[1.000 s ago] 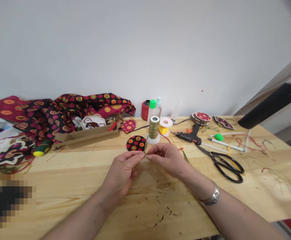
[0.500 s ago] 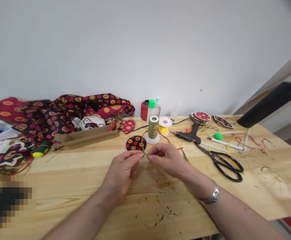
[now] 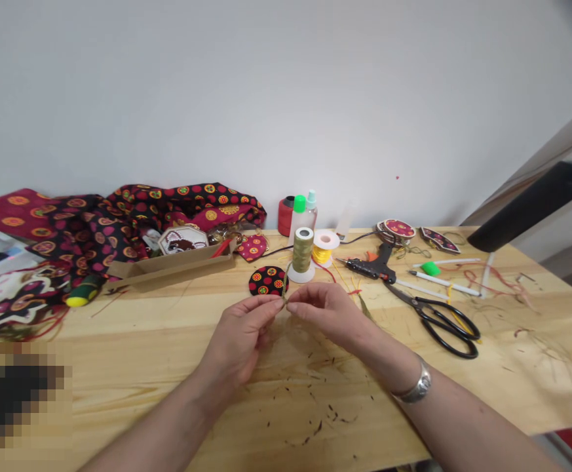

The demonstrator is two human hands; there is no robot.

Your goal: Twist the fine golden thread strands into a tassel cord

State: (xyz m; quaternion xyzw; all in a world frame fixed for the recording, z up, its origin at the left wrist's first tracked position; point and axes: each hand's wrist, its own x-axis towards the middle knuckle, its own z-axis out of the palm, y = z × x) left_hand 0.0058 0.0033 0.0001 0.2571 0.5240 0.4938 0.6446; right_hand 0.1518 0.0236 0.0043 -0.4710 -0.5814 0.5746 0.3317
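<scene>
The thumb and fingers of the left hand [image 3: 236, 337] and those of the right hand [image 3: 332, 316] nearly meet, pinching an olive cord [image 3: 285, 283] that rises between them, near a round patterned disc [image 3: 265, 280] lying on the desk [image 3: 168, 357]. Just beyond stand an olive thread spool [image 3: 303, 252] and a yellow spool [image 3: 322, 255]; farther to the right lie a glue gun [image 3: 373, 267] and black-handled scissors [image 3: 427, 314], with patterned fabric [image 3: 86, 219] at left.

My wooden table [image 3: 143, 341] carries 1 pair of scissors [image 3: 417, 303], 1 glue gun [image 3: 377, 269], 1 cardboard box [image 3: 172, 272], patterned cloth [image 3: 89, 226] and dark scraps [image 3: 319, 427].
</scene>
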